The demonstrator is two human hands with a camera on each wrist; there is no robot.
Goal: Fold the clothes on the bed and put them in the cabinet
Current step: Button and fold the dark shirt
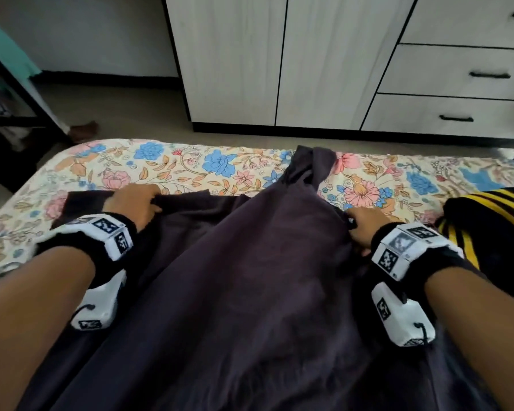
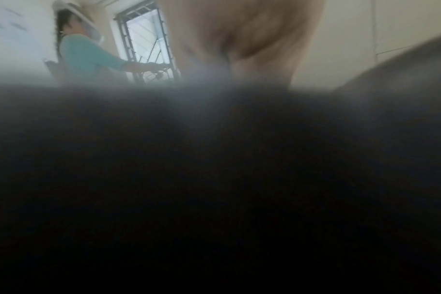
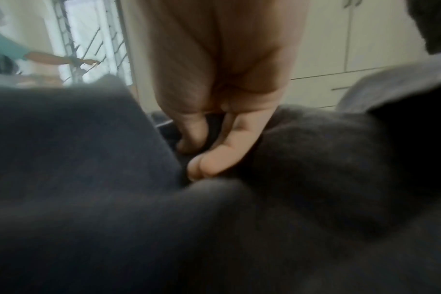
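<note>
A soft dark purple-grey cotton garment [image 1: 250,262] lies spread over the floral-printed bed sheet [image 1: 166,167], a black garment with yellow stripes [image 1: 487,226] bunched just beside it. Left hand [image 1: 134,204] and right hand [image 1: 364,229] each pinch its edges; the white wood-grain cabinet [image 1: 279,60] stands beyond the bed.

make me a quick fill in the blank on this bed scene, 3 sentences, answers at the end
1. Both hands, left hand and right hand, grip the dark ____ garment.
2. The bedsheet has a ____ print.
3. The black garment at the right hand's side bears ____ stripes.

Missing words: purple; floral; yellow
</note>
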